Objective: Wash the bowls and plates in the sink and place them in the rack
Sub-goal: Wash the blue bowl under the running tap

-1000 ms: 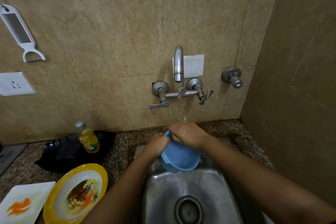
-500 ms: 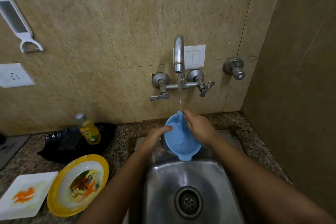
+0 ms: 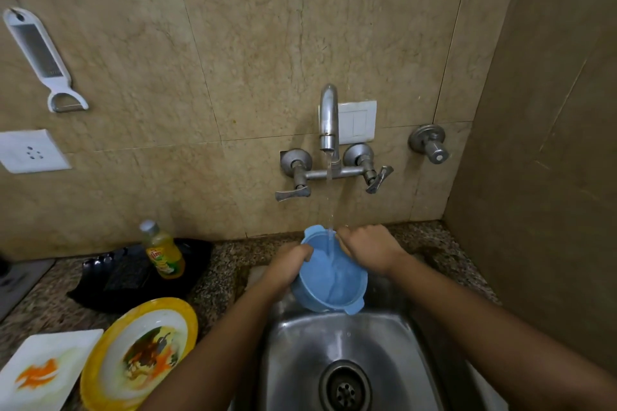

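Two hands, one blue bowl under the running tap

1. Blue bowl [image 3: 329, 280]: plastic, with small lug handles on its rim. It is held above the back part of the steel sink [image 3: 300, 360], tilted with its mouth toward the camera. A thin stream of water from the tap spout [image 3: 329, 117] falls inside it.
2. Left hand [image 3: 290, 264]: on the bowl's left rim, fingers curled over the edge and gripping it.
3. Right hand [image 3: 367, 250]: on the far right rim, knuckles up, fingers curled round the edge. The fingertips are hidden.
4. Sink: wet basin, with a round drain [image 3: 345, 389] near the bottom edge of the view.
5. Yellow plate [image 3: 187, 314]: on the granite counter [image 3: 220, 277] left of the sink, smeared with brown and orange residue.
6. White square plate [image 3: 66, 344]: just left of the yellow plate, with an orange smear. Whether the two touch or overlap cannot be told.
7. Bottle [image 3: 163, 253]: yellow liquid, upright behind the plates, in front of a black tray [image 3: 133, 277].
8. Wall fittings: a white grater [image 3: 40, 57] hangs at upper left with a socket [image 3: 30, 150] below it. A white switch plate [image 3: 359, 120] sits behind the spout, and a separate valve [image 3: 430, 143] is to the right.
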